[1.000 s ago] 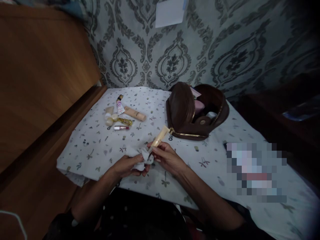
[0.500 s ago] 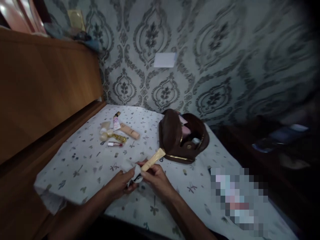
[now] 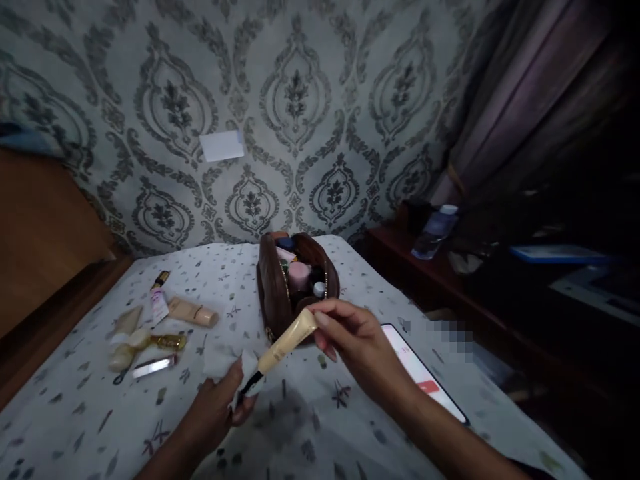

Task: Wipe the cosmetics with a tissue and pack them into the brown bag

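Observation:
A cream-yellow cosmetic tube (image 3: 286, 345) with a black narrow end is held at a slant between both hands. My right hand (image 3: 350, 340) pinches its flat crimped end between thumb and fingers. Around the black end, my left hand (image 3: 227, 397) is closed with a white tissue (image 3: 245, 370) in its grip. Just behind my right hand stands an open brown makeup bag (image 3: 270, 293), its zip parted, with a pink jar (image 3: 299, 274) and other small items inside.
To the left lie a beige tube (image 3: 193, 311), a pink-and-white tube (image 3: 159, 305), a gold vial (image 3: 169, 342) and a lipstick (image 3: 155, 365). A lit phone (image 3: 425, 373) rests right of my right arm. A water bottle (image 3: 436, 230) stands on the dark side surface.
The view has swung right. My right hand has shifted from the tube's lower part to its crimped end, while the left keeps the tissue at the black end.

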Demonstrator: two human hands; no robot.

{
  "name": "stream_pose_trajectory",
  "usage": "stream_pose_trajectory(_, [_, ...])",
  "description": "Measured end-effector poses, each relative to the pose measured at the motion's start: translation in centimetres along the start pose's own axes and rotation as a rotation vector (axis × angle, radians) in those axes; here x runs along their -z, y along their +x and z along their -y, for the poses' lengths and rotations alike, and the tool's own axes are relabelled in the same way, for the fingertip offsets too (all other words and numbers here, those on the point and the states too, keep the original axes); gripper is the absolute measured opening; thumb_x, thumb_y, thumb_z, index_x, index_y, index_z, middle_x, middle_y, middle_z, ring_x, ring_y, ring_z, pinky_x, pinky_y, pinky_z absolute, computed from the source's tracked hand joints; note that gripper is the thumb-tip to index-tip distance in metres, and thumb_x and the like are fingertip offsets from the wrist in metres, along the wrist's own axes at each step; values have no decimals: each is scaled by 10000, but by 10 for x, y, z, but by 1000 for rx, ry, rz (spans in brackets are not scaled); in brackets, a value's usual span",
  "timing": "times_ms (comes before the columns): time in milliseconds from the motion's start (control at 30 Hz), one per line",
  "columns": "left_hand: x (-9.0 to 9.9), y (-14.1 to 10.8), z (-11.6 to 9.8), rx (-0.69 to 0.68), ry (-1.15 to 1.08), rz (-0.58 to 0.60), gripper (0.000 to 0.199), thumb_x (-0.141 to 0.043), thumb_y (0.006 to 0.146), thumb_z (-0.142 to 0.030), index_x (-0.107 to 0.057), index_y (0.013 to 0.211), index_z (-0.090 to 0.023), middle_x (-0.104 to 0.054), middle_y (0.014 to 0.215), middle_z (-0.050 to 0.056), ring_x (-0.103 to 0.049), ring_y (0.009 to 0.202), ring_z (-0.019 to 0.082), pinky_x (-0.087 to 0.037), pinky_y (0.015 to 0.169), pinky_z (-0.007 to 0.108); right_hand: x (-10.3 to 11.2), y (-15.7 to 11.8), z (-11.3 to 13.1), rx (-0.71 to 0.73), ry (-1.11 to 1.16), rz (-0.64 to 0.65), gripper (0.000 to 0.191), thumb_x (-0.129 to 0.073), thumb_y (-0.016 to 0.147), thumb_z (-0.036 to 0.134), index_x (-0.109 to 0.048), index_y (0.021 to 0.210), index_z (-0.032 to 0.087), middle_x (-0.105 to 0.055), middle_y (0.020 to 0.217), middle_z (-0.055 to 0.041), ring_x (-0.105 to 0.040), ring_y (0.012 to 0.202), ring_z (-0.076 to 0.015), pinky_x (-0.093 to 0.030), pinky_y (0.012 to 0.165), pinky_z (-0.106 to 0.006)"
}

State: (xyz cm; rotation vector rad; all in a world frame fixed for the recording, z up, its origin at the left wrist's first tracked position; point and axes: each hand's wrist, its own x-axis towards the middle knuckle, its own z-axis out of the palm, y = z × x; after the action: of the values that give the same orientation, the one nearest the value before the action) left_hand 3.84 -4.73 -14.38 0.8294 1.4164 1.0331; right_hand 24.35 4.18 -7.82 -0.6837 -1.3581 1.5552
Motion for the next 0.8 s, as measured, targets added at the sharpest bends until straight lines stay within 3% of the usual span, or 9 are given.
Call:
stream_pose_trajectory(100, [-11, 4, -11, 2, 78, -15, 615, -556, 692, -793, -460, 562, -200, -430, 500, -42, -365, 484, 89, -325, 499, 227, 23, 3, 16, 21, -115, -9, 262, -710, 819, 421, -739, 889, 170, -611, 566, 4, -507, 511, -88, -403, 478, -205])
stream_pose_trajectory(300, [-33, 11, -39, 8, 305, -55, 587, -481, 771, -755, -573, 601, -201, -596, 573, 10, -518, 536, 145, -451, 556, 271, 45, 12, 32, 92, -286, 56, 259, -699, 826, 422, -740, 822, 166, -640, 635, -19, -564, 529, -99, -456, 490, -212])
stream_pose_trajectory(367, [-34, 22, -57, -136, 417, -85, 541, -453, 831, -695, -616, 662, -208, -628, 590, 12, -562, 554, 165, -483, 575, 287, 54, 20, 43, 171, -343, 29, 267, -700, 828, 424, -729, 770, 165, -635, 620, -16, -564, 517, -99, -449, 475, -208])
stream_pose_trajectory(500, [-28, 59, -112, -704, 736, -287, 340, -471, 919, -507, -648, 871, -220, -707, 806, 38, -646, 798, 207, -534, 743, 322, 77, 46, 70, 397, -458, -202, 249, -711, 830, 419, -708, 754, 182, -614, 564, 4, -558, 515, -107, -441, 482, -213])
stream_pose_trajectory(600, [-25, 92, -151, -1085, 1063, -199, 232, -457, 955, -355, -627, 949, -196, -693, 1083, 94, -601, 1071, 233, -479, 946, 381, 91, 77, 81, 559, -529, -347, 231, -707, 836, 416, -692, 773, 194, -620, 588, 9, -566, 532, -114, -441, 504, -226])
stream_pose_trajectory(667, [-25, 111, -166, -1173, 1241, -94, 214, -447, 960, -317, -616, 964, -185, -661, 1206, 122, -535, 1225, 261, -429, 1035, 432, 98, 100, 80, 616, -579, -328, 230, -685, 854, 399, -682, 763, 187, -620, 602, 7, -571, 543, -116, -438, 517, -233])
stream_pose_trajectory(800, [-25, 131, -169, -1095, 1441, -20, 241, -435, 966, -328, -617, 1059, -200, -673, 1227, 104, -487, 1313, 289, -409, 1065, 488, 101, 145, 65, 633, -644, -200, 228, -617, 894, 320, -671, 749, 152, -620, 635, 1, -580, 596, -115, -430, 570, -237])
